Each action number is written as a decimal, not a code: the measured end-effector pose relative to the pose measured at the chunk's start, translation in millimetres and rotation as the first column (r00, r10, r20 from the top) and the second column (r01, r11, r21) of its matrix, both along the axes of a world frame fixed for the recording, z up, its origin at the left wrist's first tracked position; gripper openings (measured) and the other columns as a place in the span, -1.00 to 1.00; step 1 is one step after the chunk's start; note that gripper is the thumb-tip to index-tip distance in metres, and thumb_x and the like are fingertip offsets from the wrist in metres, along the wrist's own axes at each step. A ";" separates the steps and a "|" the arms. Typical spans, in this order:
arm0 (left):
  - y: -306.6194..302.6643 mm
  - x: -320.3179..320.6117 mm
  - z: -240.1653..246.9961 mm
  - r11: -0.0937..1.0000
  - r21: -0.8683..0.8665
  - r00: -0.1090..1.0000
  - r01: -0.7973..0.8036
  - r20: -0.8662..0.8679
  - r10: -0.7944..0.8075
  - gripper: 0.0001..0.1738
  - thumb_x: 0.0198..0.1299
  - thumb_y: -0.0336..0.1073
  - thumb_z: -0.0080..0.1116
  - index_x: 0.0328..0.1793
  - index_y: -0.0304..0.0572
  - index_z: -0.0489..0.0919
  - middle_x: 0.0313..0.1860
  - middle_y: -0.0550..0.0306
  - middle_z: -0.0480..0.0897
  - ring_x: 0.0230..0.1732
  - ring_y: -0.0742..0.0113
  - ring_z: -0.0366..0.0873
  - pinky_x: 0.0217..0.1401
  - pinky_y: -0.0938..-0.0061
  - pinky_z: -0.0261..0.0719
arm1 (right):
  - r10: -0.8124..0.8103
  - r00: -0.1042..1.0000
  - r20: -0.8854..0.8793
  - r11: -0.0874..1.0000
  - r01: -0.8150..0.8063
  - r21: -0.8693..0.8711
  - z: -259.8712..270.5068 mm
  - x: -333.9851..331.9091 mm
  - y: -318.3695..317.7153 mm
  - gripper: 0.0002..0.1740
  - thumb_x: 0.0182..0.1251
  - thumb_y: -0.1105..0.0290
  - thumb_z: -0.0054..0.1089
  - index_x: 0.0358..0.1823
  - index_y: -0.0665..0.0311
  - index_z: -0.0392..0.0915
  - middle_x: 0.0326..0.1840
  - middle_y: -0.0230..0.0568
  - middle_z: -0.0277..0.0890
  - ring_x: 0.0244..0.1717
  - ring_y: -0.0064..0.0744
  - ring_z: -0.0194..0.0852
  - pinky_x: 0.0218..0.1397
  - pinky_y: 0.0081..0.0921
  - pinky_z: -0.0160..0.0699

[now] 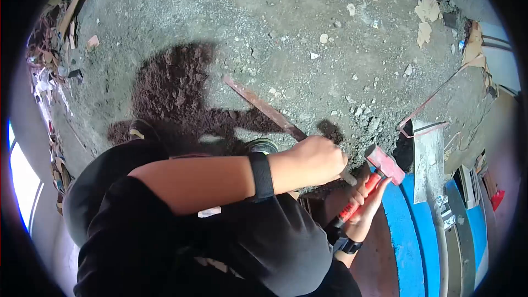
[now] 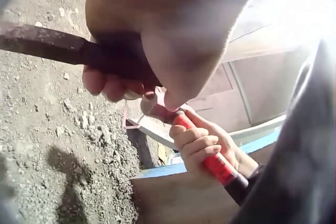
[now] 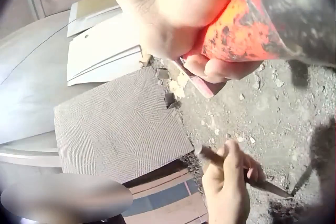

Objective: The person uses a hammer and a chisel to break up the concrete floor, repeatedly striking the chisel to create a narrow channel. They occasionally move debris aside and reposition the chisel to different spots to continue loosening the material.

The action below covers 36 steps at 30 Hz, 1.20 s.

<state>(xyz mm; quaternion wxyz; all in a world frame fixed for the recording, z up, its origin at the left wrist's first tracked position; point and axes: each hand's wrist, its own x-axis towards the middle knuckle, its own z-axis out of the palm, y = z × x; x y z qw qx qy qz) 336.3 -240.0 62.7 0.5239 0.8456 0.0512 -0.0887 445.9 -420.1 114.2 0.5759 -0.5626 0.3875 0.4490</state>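
In the head view, my left hand grips a long steel chisel near its butt end. The chisel slants across the rubbly ground, its far tip pointing up and left. Fingers and thumb wrap round its dark shank in the left wrist view. My right hand holds a club hammer by its red and black handle, fingers curled round the grip. The worn red hammer head is just right of the chisel's butt end, apart from it. In the right wrist view, the palm covers part of the handle.
A heap of dark loose soil lies left of the chisel, partly in shadow. Blue-edged boards and a grey plank stand at the right. A ridged tile leans nearby. Debris lines the left edge. My knees are close below.
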 end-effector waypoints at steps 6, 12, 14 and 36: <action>22.1 -18.4 24.3 0.991 -0.064 0.989 -0.115 0.091 0.121 -0.72 0.07 -0.22 0.09 -0.59 -0.24 0.44 -0.78 0.13 0.46 -0.68 0.23 0.55 -0.66 0.40 0.48 | 0.302 0.953 -0.022 0.914 -0.296 -0.278 -45.5 -18.1 32.0 -0.39 0.28 -0.31 -0.29 -0.47 0.14 0.28 -0.76 -0.54 0.02 -0.79 -0.69 -0.08 -0.77 -0.71 -0.04; 42.1 -25.4 67.5 0.964 -0.045 0.925 -0.263 0.274 0.265 -0.58 0.18 -0.09 0.06 -0.55 -0.30 0.35 -0.74 -0.09 0.42 -0.70 0.25 0.50 -0.73 0.45 0.44 | 0.724 0.687 -0.065 0.613 -0.683 -0.397 -98.2 -59.1 54.7 -0.50 0.32 -0.18 -0.15 -0.52 0.08 0.26 -0.71 -0.50 0.15 -0.74 -0.67 0.00 -0.69 -0.67 0.02; 35.2 -25.0 67.4 0.942 -0.054 0.887 -0.330 0.324 0.329 -0.57 0.17 -0.07 0.06 -0.56 -0.27 0.32 -0.74 -0.13 0.40 -0.68 0.16 0.50 -0.67 0.44 0.48 | 0.747 0.664 -0.036 0.621 -0.716 -0.319 -103.2 -54.0 44.8 -0.52 0.32 -0.16 -0.11 -0.51 0.08 0.26 -0.71 -0.52 0.14 -0.73 -0.70 0.01 -0.70 -0.68 0.02; -10.2 -22.2 43.2 0.938 -0.068 0.759 0.340 0.609 -0.231 -0.66 -0.02 -0.12 0.20 -0.47 -0.27 0.42 -0.66 -0.06 0.53 -0.54 -0.01 0.58 -0.48 0.21 0.53 | 0.556 0.780 0.288 0.758 -0.333 -0.560 69.0 -103.6 -7.6 -0.62 0.41 0.01 -0.17 -0.42 0.12 0.34 -0.71 -0.53 0.19 -0.80 -0.75 0.04 -0.77 -0.75 0.04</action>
